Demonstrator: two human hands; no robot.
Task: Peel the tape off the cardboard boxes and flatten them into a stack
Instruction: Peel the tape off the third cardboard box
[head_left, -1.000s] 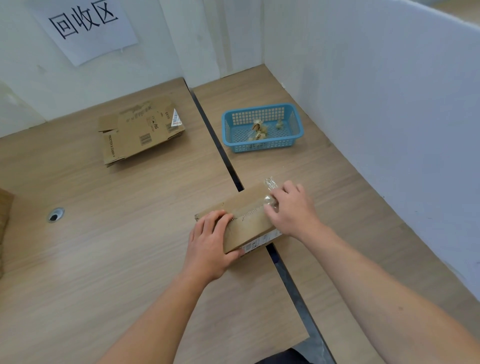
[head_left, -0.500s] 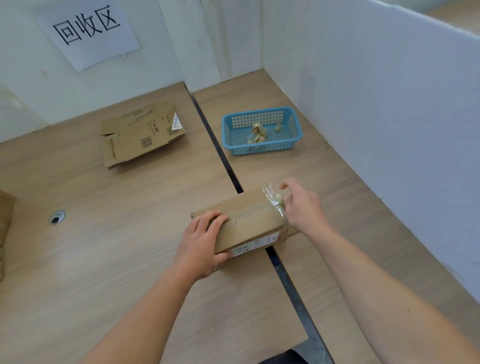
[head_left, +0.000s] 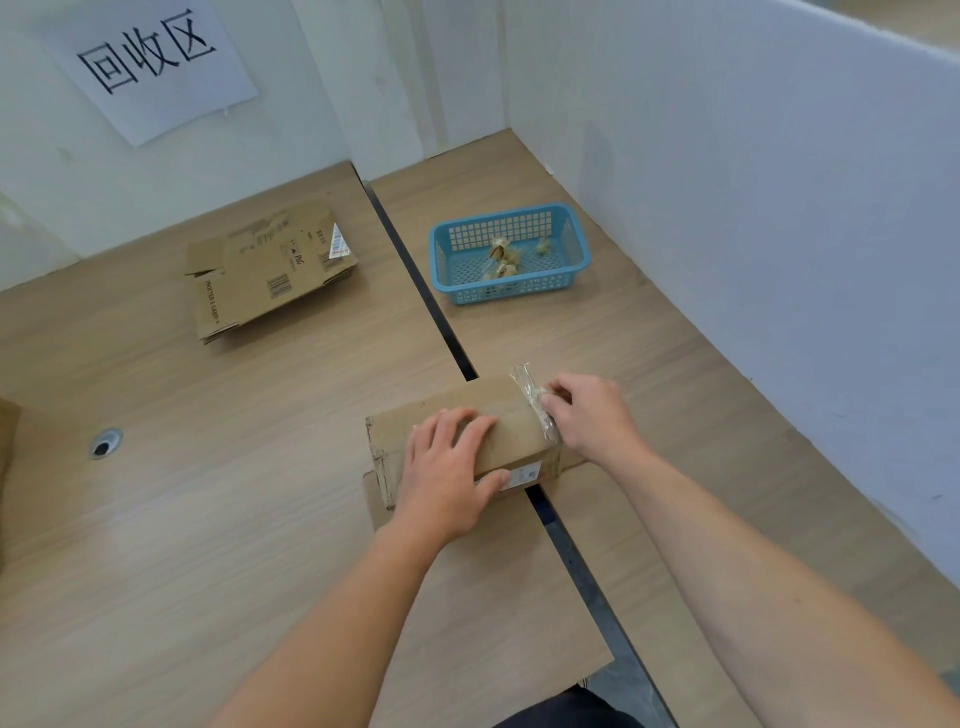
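Clear tape (head_left: 531, 397) pinched at the right end of the cardboard box (head_left: 511, 441)

The box lies across the dark gap (head_left: 445, 338) between two tabletops (head_left: 208, 493). The left hand (head_left: 447, 480) has slid off its left end toward the middle, fingers flat on top, thumb on the front. The right hand (head_left: 592, 418) now curls lower over the lifted tape. Bare wood lies left, up to the flattened box (head_left: 270, 270). The blue basket (head_left: 579, 249) sits beyond, and the white partition (head_left: 753, 234) bounds the right.
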